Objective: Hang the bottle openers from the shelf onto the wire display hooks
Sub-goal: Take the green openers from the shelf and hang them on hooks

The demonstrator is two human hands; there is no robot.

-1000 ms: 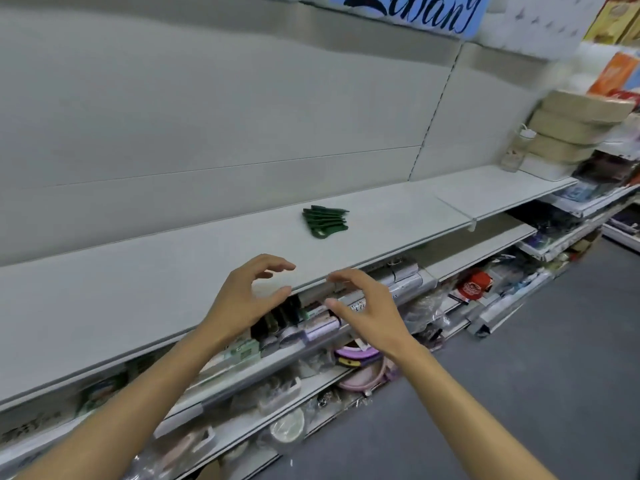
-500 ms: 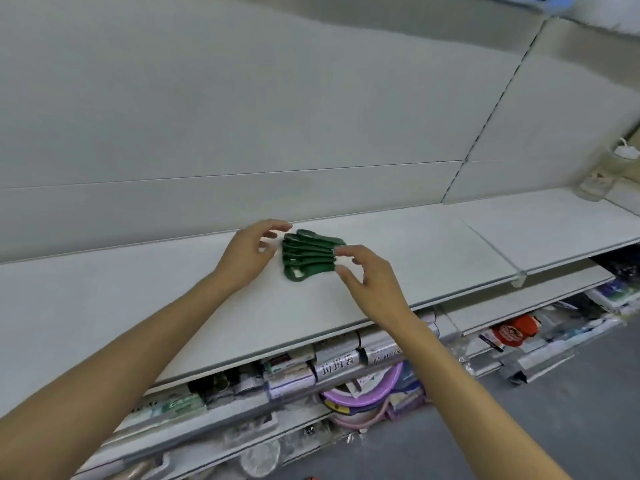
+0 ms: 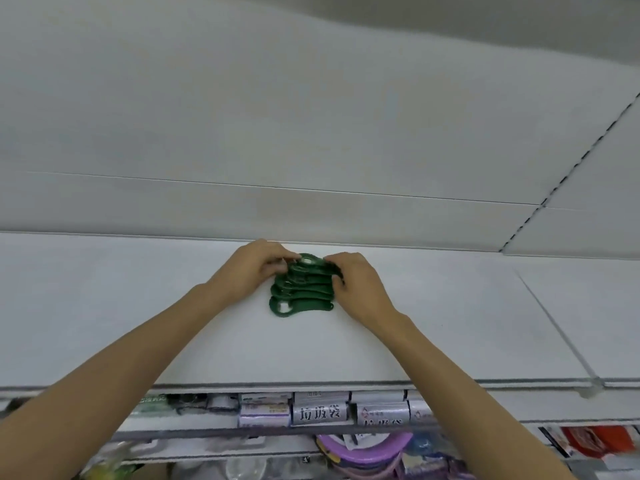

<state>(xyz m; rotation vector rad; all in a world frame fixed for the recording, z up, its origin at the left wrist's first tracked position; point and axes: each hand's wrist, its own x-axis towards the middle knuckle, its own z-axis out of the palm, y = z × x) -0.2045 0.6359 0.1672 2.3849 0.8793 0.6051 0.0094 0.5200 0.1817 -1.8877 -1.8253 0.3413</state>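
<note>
- step in hand: pickup, first stage of the task, nothing hung yet by the look of it
- bottle openers [image 3: 302, 292]: green, fanned in an overlapping stack, lying flat on the white shelf [image 3: 138, 323] toward its back, near the rear panel [image 3: 311, 133]
- left hand [image 3: 254, 268]: fingers curled onto the left ends of the upper openers, at the heads with the holes
- right hand [image 3: 356, 282]: fingers curled over the right ends, the handle tips
- hands sit apart, one at each end of the stack, both gripping it; the nearest opener lies partly outside both grips
- cannot tell whether the stack is lifted off the shelf or only squeezed together
- wire display hooks: not in view, so the target is unknown from here
- next move calls for: gather the whole fan without dropping the loose front one, lift clear, then find the hooks and line up the hole ends
- risk: flat, slick pieces could slide apart when lifted
- lower shelf [image 3: 311, 427] holds packaged goods, not involved
</note>
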